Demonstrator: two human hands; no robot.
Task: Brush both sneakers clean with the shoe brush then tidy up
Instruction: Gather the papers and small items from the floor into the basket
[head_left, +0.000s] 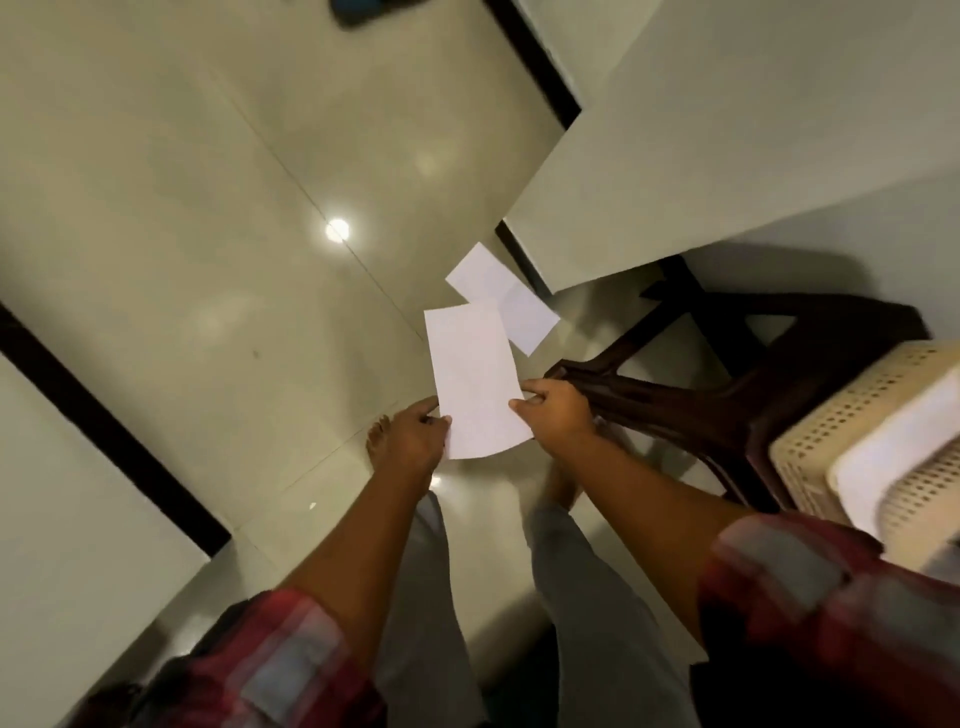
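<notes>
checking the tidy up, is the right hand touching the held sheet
Touching. The head view shows the right hand pinching the right edge of the sheet, with a fingertip lying over the paper.

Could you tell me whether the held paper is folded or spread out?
Spread out: the sheet shows as one full rectangle, pinched at its sides by left hand and right hand.

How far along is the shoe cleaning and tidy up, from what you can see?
Brushing cannot be judged: no sneakers or brush show. In hand: the left hand and right hand hold one white sheet, so tidying seems under way. Left: two more sheets lie on the floor by the dark chair.
</notes>
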